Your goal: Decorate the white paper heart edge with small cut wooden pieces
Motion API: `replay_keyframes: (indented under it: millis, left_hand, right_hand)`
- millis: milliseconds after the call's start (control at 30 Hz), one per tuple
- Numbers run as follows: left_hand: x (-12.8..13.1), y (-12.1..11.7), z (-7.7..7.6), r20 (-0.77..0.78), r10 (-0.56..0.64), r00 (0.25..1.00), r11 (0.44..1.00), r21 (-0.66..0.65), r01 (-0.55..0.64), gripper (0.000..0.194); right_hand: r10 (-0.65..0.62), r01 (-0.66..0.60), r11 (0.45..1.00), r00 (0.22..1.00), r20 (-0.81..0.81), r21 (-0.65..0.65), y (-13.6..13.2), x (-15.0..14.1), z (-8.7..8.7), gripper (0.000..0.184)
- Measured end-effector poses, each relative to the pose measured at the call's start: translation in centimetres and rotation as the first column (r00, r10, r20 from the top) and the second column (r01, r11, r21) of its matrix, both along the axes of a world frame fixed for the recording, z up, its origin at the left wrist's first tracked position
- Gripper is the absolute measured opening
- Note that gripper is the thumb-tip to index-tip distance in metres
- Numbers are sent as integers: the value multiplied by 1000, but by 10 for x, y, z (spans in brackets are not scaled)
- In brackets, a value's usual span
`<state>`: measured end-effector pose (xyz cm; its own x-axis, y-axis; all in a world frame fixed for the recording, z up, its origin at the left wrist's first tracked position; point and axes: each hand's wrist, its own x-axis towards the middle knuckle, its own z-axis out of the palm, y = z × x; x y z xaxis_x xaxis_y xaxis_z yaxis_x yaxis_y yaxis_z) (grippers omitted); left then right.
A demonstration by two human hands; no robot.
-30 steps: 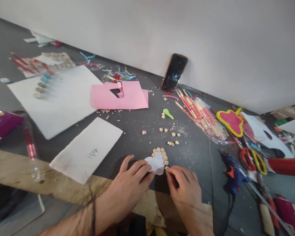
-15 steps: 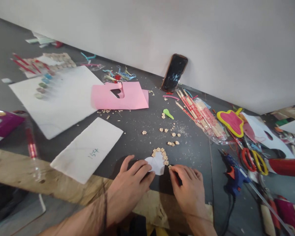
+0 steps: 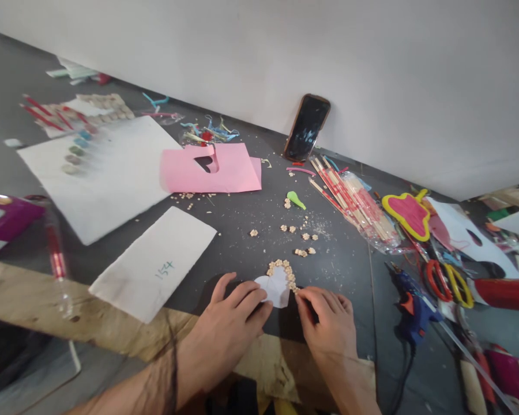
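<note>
1. Soft, moderately dim light gave the wall (image 3: 372,75) a flat grey tone, palest toward the upper right.
2. Dark, soft-edged shadows fell beside the hands (image 3: 231,320) on the table (image 3: 237,210).
3. Pale reflections marked the phone (image 3: 308,128).
4. The left side blurred; outer edges looked stretched.

Head-high view, down over hands (image 3: 236,323)

White heart-shaped paper (image 3: 275,288), flat on dark tabletop (image 3: 237,222); small tan pieces (image 3: 286,268) line its right edge.
</note>
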<state>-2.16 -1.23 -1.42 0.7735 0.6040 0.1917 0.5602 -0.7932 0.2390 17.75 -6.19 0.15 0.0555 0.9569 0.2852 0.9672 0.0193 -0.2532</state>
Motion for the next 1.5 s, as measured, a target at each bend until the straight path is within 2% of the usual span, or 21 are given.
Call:
replay_keyframes:
  millis: [333,567,900,1067,1500]
  left_hand:
    - [-1,0,2,-6,4,1000,1000,-5,-4,22]
    - [0,-1,-1,24,15,1000,1000,-1,-15,19]
    - [4,3,16,12,36,999,998,-49,-35,16]
    - [5,5,17,39,42,998,997,-65,-39,15]
    - [5,5,18,57,48,997,998,-43,-46,15]
  right_hand:
    - [4,-5,1000,1000,-9,-22,0,1,-2,19]
    - [-11,10,998,1000,-6,-65,-2,2,4,15]
    - [-87,97,991,989,117,-88,9,-3,6,23]
    - [-88,99,988,992,94,-120,13,-4,4,18]
    - [-70,73,993,997,42,-92,13,-4,2,14]
